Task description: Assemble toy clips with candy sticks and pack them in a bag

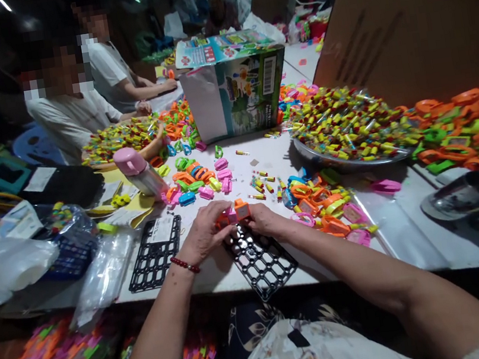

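Orange piece (241, 209): small plastic toy part, pinched in the fingertips of the right hand (264, 219), at the middle of the grip.
Pink piece (230, 214): touching the orange piece on its left side, pinched by the left hand (205, 231).
Grip: both hands closed, fingertips meeting over the two pieces; whether the pieces are joined cannot be told.
Black grid tray (262, 265): directly beneath the grip, lying flat on the white table (401, 239), angled toward the person.
Bead bracelet (184, 264): red, on the left wrist.
Second grid tray (155, 253): flat, left of the grip, apart from the first.
Loose coloured parts (325, 208): orange, pink and green, scattered just right of the grip; more beyond it.
Pink-capped bottle (138, 172): beyond the grip to the left, tilted.
Metal dish (345, 161): beyond-right, heaped with yellow tubes.
Printed carton (235, 93): straight beyond the grip, open-topped.
Co-workers: two seated persons, far left beyond, hands near a basket (151, 149).
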A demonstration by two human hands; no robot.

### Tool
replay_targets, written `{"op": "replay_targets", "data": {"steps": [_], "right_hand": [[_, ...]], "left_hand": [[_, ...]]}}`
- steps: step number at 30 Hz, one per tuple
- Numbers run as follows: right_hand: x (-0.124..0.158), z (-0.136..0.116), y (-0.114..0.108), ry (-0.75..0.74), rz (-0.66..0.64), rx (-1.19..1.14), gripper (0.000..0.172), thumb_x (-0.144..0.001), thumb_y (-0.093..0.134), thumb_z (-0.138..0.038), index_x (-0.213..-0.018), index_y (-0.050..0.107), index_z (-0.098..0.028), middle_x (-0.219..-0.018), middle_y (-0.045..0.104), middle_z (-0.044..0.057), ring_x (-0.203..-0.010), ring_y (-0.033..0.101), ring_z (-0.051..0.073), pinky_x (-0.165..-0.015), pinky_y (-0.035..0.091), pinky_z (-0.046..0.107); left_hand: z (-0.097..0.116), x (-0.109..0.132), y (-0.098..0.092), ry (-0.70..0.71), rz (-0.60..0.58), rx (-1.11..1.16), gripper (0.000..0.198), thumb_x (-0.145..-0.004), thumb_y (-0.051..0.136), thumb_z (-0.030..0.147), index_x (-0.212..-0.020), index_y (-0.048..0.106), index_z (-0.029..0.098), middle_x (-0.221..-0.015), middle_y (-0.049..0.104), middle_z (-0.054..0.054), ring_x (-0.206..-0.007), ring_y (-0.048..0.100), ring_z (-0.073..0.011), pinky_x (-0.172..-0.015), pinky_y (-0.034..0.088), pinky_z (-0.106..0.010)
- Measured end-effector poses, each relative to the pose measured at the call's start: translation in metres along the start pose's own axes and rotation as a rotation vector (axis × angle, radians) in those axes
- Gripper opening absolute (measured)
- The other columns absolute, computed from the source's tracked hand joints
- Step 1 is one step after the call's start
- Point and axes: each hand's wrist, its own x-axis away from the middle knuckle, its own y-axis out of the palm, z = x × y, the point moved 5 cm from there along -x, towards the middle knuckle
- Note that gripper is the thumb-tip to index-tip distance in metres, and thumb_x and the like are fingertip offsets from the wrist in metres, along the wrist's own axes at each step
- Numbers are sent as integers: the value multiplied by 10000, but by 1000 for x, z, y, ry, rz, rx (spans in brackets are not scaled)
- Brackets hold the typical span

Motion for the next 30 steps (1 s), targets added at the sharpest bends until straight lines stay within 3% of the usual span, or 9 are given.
{"op": "replay_targets", "data": {"steps": [4,8,13,18,20,23,24,27,30], "right_hand": [[-4,-4,4,5,9,45,246,-761,539,-15,-899,708,-129,-873,671,38,-819,588,164,-770,436,233],[-6,-5,5,13,21,95,257,-775,575,-37,-945,714,-170,-892,627,15,-808,562,152,-758,434,223],[-8,-3,9,42,49,153,192,-827,594,-89,-929,727,-183,-817,551,6,-760,526,156,-721,424,238],[-2,-12,2,28,84,203,157,-848,644,-113,-970,724,-172,-876,613,26,-822,567,160,-773,457,249],[17,-12,-21,20,128,218,220,-861,674,-160,-1077,704,-181,-1001,651,50,-939,589,170,-865,465,269],[71,1,-78,72,248,312,289,-940,587,-200,-1224,642,-185,-1207,619,89,-1099,562,175,-975,436,292],[93,9,-100,139,293,454,262,-961,545,-203,-1199,653,-212,-1177,625,61,-1072,566,156,-952,443,267],[148,36,-157,319,386,597,242,-918,521,-123,-1088,693,-146,-1109,609,112,-1045,546,204,-919,443,311],[168,58,-184,418,348,666,204,-861,558,-116,-984,718,-148,-1024,596,98,-910,552,191,-803,442,282]], "left_hand": [[0,-3,-1,19,-6,18,521,-881,654,341,-1362,519,193,-1415,534,-153,-1309,519,-270,-1102,432,-433],[-5,-10,1,49,-114,-63,667,-874,645,389,-1481,425,223,-1487,494,-144,-1341,502,-296,-1122,408,-466],[-9,-19,1,35,-164,-73,581,-856,624,427,-1387,532,208,-1430,558,-136,-1326,525,-291,-1121,419,-471],[-7,-23,0,22,-129,-67,552,-852,603,456,-1332,569,183,-1385,593,-150,-1262,585,-288,-1080,470,-448],[-8,-23,0,14,-121,-56,557,-855,599,483,-1329,575,191,-1381,599,-147,-1234,606,-291,-1060,488,-443],[-13,-22,-1,14,-114,-40,582,-843,614,517,-1338,580,214,-1381,603,-136,-1227,611,-304,-1064,487,-455],[-15,-22,-1,17,-110,-37,596,-839,622,528,-1348,578,221,-1381,604,-132,-1231,608,-308,-1071,483,-463],[-18,-25,-4,32,-86,-47,645,-828,642,568,-1383,559,249,-1378,608,-120,-1230,605,-321,-1071,480,-497],[-11,-26,-13,66,-1,-96,691,-827,645,604,-1419,522,268,-1387,601,-104,-1239,591,-336,-1064,480,-535]]}}
